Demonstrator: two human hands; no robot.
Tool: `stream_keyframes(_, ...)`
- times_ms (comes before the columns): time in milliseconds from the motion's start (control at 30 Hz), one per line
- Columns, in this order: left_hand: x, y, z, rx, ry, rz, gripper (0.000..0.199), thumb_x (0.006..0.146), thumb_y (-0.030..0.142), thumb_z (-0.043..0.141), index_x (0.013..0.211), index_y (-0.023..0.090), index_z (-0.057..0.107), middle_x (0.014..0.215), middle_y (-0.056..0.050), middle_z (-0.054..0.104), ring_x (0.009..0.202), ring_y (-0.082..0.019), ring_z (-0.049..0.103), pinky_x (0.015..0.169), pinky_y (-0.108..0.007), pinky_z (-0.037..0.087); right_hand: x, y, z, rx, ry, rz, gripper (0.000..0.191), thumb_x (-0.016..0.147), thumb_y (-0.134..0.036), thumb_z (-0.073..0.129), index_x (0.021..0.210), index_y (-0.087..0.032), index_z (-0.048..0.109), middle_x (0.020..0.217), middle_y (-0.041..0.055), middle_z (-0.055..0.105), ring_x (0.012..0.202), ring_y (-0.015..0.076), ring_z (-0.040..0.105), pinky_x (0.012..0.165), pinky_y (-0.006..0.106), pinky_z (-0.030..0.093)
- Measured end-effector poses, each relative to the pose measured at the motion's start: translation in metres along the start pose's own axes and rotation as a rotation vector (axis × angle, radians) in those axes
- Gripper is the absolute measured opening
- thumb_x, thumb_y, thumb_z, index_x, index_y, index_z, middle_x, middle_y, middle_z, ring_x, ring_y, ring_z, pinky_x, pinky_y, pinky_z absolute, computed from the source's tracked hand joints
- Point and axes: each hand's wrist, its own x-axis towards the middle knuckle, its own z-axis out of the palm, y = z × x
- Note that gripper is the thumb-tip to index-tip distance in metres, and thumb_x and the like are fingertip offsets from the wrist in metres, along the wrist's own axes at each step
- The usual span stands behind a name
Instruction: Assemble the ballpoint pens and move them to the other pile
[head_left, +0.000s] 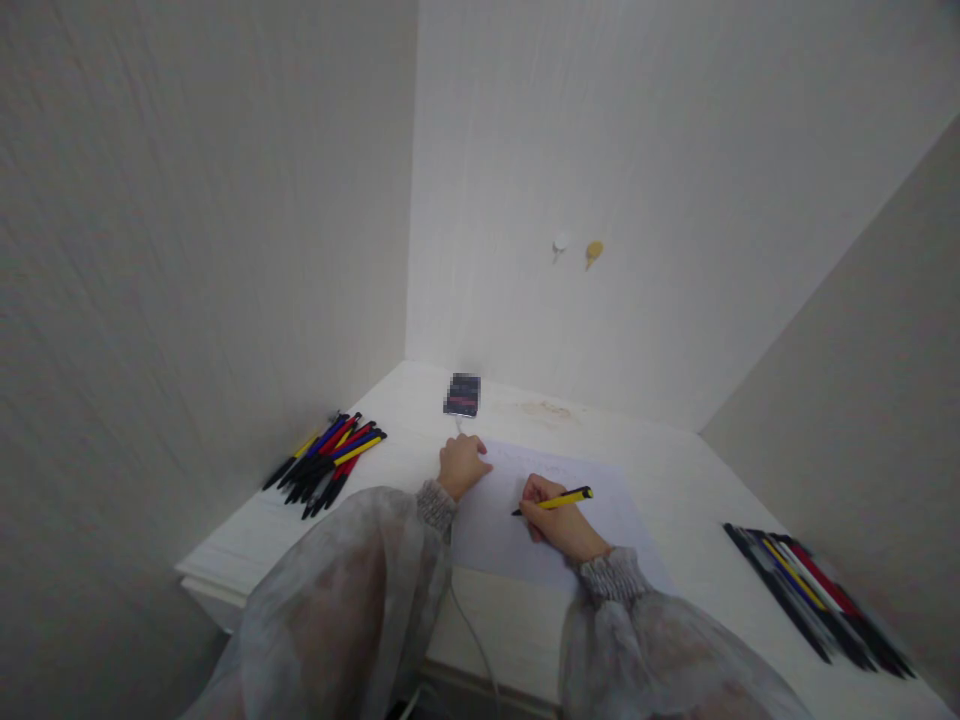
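A yellow pen with black ends is gripped in my right hand, its dark tip pointing left and down at the paper. The white sheet of paper lies flat under both hands, with faint writing near its top edge. My left hand rests on the sheet's upper left edge, fingers spread and holding nothing. Just beyond the left hand lies a dark phone, its picture blurred, with a white cable running toward me.
At the left of the white table lies a pile of coloured pens. More pens lie side by side along the right wall. A white hook and a yellow hook are on the back wall. Walls enclose three sides.
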Motion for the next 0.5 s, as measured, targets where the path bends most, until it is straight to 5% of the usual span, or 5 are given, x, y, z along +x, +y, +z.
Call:
stream_keyframes(167,0.001,-0.002,0.003,-0.002,0.004,-0.003,0.030,0.058,0.037,0.063,0.085,0.024,0.059,0.095,-0.004,0.057,0.093,-0.022,0.049,0.076,-0.031,0.038,0.000,0.002,-0.005,-0.022,-0.013,0.049,0.009,0.064,-0.015,0.044,0.058,-0.019,0.039,0.032,-0.0101,0.037,0.028,0.0050,0.034,0.031,0.015,0.020)
stream_keyframes(367,0.002,-0.002,0.003,-0.005,-0.001,-0.005,0.030,0.058,0.037,0.062,0.085,0.024,0.059,0.095,-0.004,0.057,0.093,-0.022,0.050,0.076,-0.031,0.037,0.000,0.000,-0.028,0.099,0.439,-0.093,0.014,0.069,-0.028,0.050,0.061,-0.019,0.044,0.037,-0.0083,0.040,0.033,0.0065,0.035,0.036,0.018,0.026)
stream_keyframes(500,0.002,-0.001,0.002,-0.013,-0.009,-0.008,0.030,0.058,0.036,0.062,0.085,0.024,0.059,0.095,-0.004,0.057,0.093,-0.021,0.050,0.076,-0.030,0.037,0.001,-0.003,-0.043,0.232,0.512,-0.123,0.024,0.068,-0.039,0.056,0.073,-0.016,0.059,0.056,-0.0007,0.056,0.051,0.0107,0.048,0.048,0.022,0.036)
